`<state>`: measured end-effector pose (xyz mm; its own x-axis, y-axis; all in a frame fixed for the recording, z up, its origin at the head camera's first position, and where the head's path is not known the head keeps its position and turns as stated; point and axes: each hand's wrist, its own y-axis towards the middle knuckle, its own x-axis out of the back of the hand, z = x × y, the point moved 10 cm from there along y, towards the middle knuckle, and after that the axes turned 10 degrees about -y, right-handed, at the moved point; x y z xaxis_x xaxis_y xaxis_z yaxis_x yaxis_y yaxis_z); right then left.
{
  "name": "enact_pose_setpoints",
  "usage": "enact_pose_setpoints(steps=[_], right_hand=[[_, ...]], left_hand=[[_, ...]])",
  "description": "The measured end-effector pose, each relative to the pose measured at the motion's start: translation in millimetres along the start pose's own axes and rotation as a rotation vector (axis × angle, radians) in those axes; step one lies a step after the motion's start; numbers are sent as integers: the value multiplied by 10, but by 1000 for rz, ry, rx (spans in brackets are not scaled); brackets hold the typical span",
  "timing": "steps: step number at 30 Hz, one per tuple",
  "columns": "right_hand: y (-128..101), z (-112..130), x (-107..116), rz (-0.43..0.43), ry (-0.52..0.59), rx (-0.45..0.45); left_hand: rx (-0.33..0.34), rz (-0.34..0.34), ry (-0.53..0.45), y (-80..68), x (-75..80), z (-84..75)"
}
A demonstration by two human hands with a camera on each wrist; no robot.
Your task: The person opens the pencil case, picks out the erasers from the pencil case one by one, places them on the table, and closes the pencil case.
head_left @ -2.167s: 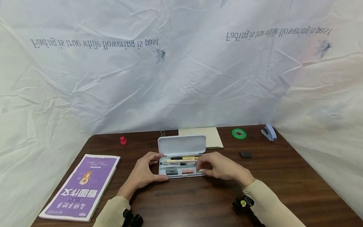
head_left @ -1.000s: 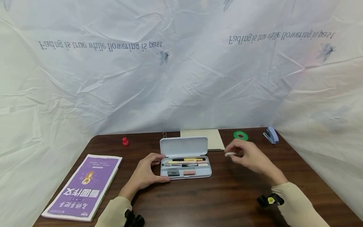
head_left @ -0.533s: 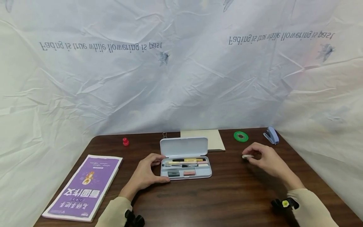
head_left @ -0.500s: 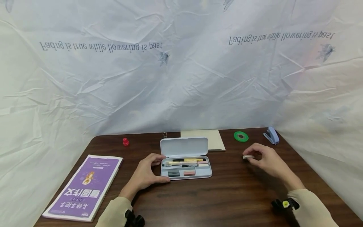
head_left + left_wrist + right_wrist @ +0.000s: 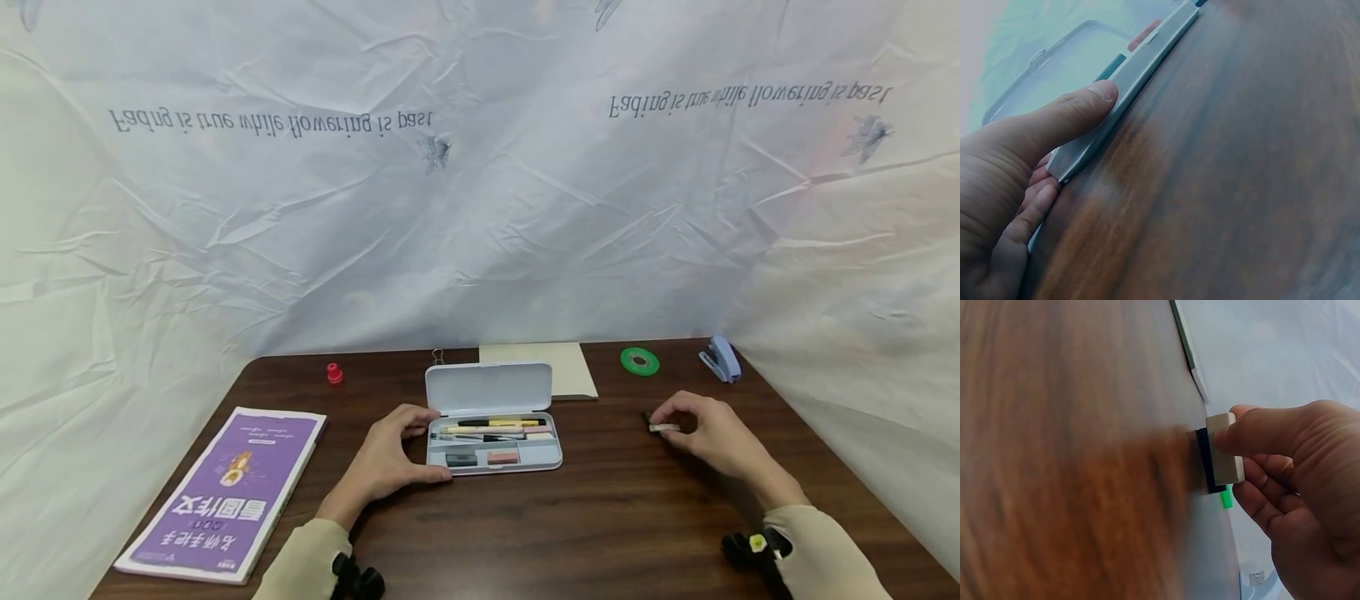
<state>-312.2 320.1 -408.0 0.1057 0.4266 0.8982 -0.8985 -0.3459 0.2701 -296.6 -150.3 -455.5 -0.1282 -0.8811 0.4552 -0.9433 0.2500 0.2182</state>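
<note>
An open pale pencil case (image 5: 542, 454) stands at the middle of the table, its lid tipped back. My left hand (image 5: 382, 454) grips its left end, thumb on the front wall and fingers behind. Pens (image 5: 491, 430) fill the rear compartment; a dark green block (image 5: 461, 459) and a pink block (image 5: 503, 457) lie in the front one. To the right, my right hand (image 5: 716, 429) pinches a white eraser (image 5: 1227, 467) between thumb and fingers, low over the table. A small black block (image 5: 1205, 459) is right behind the eraser, partly hidden by it.
A purple book (image 5: 232, 492) lies at left, with a red stopper-shaped piece (image 5: 334, 373) beyond it. Along the back are a binder clip (image 5: 438, 357), a cream pad (image 5: 573, 371), a green tape roll (image 5: 639, 361) and a blue stapler (image 5: 722, 360).
My right hand has taken the white eraser out of the pencil case's front compartment and carried it right, to the black block. My left hand has stayed on the case.
</note>
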Motion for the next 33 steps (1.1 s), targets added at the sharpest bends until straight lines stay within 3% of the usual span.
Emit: enact_pose_setpoints(steps=[24,33], right_hand=[[-33,-4,-82,131,8,11],[16,48,175,12,38,-33]], left_hand=[[4,1,14,7,-4,11],[-3,-2,20,1,-7,2]])
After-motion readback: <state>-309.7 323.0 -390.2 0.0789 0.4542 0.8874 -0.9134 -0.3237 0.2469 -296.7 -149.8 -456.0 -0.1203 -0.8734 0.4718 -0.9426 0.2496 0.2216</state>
